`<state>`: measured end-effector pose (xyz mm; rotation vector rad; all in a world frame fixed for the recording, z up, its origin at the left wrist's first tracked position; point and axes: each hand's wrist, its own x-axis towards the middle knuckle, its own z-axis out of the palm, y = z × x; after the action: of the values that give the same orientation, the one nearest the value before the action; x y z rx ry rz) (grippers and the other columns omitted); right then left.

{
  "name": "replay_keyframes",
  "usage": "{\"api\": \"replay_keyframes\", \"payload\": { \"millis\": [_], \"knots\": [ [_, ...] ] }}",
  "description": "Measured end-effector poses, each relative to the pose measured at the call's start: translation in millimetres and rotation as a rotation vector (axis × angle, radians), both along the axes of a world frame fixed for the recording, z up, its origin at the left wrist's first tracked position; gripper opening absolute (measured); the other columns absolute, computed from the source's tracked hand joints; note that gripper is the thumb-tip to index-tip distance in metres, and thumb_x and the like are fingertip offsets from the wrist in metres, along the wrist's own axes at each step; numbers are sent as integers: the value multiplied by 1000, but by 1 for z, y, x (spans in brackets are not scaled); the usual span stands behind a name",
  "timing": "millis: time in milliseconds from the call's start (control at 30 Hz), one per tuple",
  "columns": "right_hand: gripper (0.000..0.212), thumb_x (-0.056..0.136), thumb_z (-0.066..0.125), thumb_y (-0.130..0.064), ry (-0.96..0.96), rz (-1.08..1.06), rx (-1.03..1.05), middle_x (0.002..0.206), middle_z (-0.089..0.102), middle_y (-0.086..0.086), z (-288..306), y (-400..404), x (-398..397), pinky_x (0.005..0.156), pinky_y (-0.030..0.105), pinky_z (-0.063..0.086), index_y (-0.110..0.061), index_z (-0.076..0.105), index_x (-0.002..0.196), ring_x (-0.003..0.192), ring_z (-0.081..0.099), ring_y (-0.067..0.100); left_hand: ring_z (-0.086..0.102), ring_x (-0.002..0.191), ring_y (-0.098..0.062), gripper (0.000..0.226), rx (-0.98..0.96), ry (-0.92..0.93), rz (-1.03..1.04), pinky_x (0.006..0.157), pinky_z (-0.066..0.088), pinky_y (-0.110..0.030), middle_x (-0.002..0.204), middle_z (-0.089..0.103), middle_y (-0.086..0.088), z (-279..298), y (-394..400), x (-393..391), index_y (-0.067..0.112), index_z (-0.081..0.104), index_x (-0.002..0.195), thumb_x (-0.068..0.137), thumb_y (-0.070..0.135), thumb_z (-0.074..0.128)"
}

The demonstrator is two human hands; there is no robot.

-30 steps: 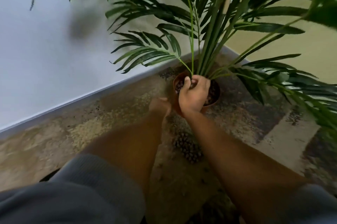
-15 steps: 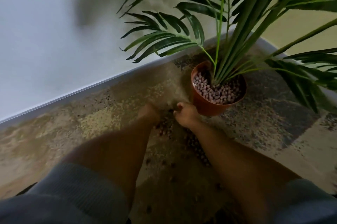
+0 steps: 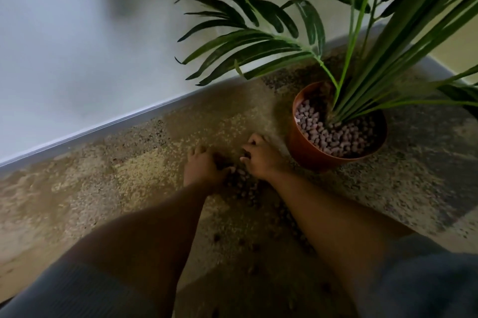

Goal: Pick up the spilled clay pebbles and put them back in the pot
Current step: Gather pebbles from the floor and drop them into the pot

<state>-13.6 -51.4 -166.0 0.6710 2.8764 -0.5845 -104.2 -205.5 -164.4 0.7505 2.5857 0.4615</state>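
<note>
1. On the mottled beige-and-grey carpet (image 3: 108, 178), just left of the round terracotta-orange plastic pot (image 3: 307, 152), lies the heap of small brown spilled clay pebbles (image 3: 241, 184). Strays trail from it toward the camera.
2. Left hand (image 3: 204, 166): palm down on the heap's left edge, fingers curled inward toward the pebbles. Whether it has any enclosed cannot be told; the grip is shadowed and blurred.
3. Right hand (image 3: 260, 158): palm down on the heap's right edge, fingers bent and close together, tips at the pebbles. Its contents cannot be told either.
4. Key relation: the heap sits between the two hands and runs lengthwise from the fingertips back toward the person. The pot stands to the right and slightly farther away, with the right hand just beside its wall, clearly the nearer one.
5. Judgement: a gathering step is in hand; much is left on the floor. The pot already holds a pinkish-brown pebble layer around the green palm stems (image 3: 362, 79).
6. Risk, judged: fronds overhang the rim, so a handful would need to enter low from the left.
</note>
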Motion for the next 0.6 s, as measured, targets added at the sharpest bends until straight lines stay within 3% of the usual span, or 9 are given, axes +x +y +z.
{"api": "replay_keyframes", "payload": {
  "millis": [100,267,600],
  "knots": [
    [29,94,56,-32,9,28,-56,125,44,6,0,-2,-2,90,37,47,-15,61,116,114,47,27,32,133,-31,57,-27,-41,-35,105,37,-43,134,41,-6,-5,-4,-2,38,58,119,70,66,67],
    [17,90,59,-30,5,85,-147,113,47,3,0,-7,11,84,38,50,-16,62,100,103,53,25,43,125,-28,49,-46,-136,-135,102,43,-42,132,45,-3,-4,-1,-2,40,55,120,77,60,66],
    [20,88,59,-15,-107,3,-187,118,45,10,9,-23,29,88,39,49,-15,63,108,102,52,30,41,131,-26,43,-166,-160,-368,107,40,-41,145,39,-5,7,8,22,30,49,136,93,30,53]
  ]
}}
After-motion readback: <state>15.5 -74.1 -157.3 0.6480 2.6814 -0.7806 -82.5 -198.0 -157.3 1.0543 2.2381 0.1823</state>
